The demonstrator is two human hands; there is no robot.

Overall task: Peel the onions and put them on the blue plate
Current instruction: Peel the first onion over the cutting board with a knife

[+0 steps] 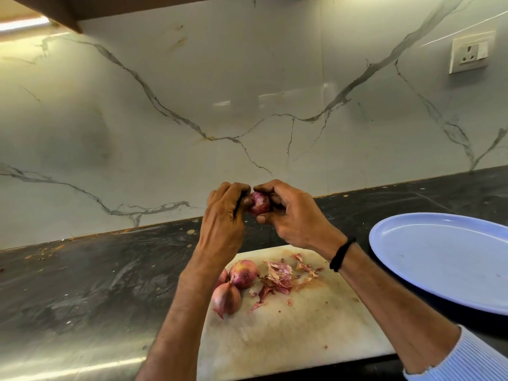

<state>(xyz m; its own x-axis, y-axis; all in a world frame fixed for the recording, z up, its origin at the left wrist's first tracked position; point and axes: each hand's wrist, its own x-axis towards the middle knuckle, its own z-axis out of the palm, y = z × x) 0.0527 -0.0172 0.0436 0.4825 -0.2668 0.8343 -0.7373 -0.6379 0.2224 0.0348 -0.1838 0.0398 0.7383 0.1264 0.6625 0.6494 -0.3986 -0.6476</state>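
Held up over the cutting board (288, 334), the left hand (222, 215) and the right hand (291, 215) both curl round one small red onion (259, 202), and their fingers cover much of it from us. Two unpeeled onions (243, 273) lie on the board beside loose skins (277, 276), and we make out a third onion (223, 277) mostly hidden behind the left wrist. The blue plate (439, 257), cut off at the right edge, sits on the dark counter (82, 284) just right of the board.

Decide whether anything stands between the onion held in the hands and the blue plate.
Nothing visible does. The onion, held by the left hand and right hand, has only dark counter between it and the blue plate to its right. Other onions and peels lie on the board.
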